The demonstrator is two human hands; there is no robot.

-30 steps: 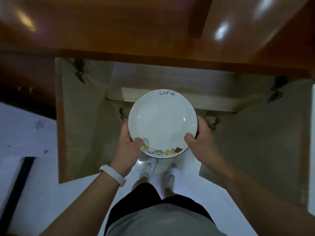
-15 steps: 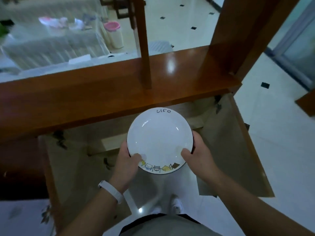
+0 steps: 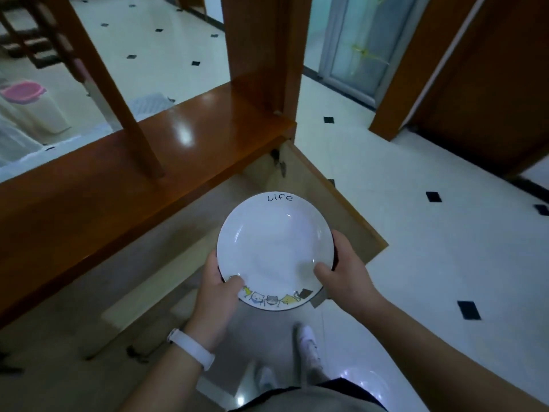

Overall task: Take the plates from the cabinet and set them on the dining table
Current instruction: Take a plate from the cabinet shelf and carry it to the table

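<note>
Carry step in hand, by the look of it: white plate point(image 3: 273, 248) held level in front of the body, clear of the cabinet point(image 3: 118, 188), gripped at opposite rims by left hand point(image 3: 217, 298) and right hand point(image 3: 347, 275), thumbs on top, fingers curled beneath. Next, probably: turn and walk to the dining table, not in view. Open cabinet door point(image 3: 341, 203) jutting just beyond the plate, wooden post point(image 3: 261, 55) ahead; tiled floor point(image 3: 430, 257) on the right for stepping round.

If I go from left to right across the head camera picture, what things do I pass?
Pink-lidded white bin → left hand → round white plate with cartoon cats → right hand → brown wooden door.
</note>
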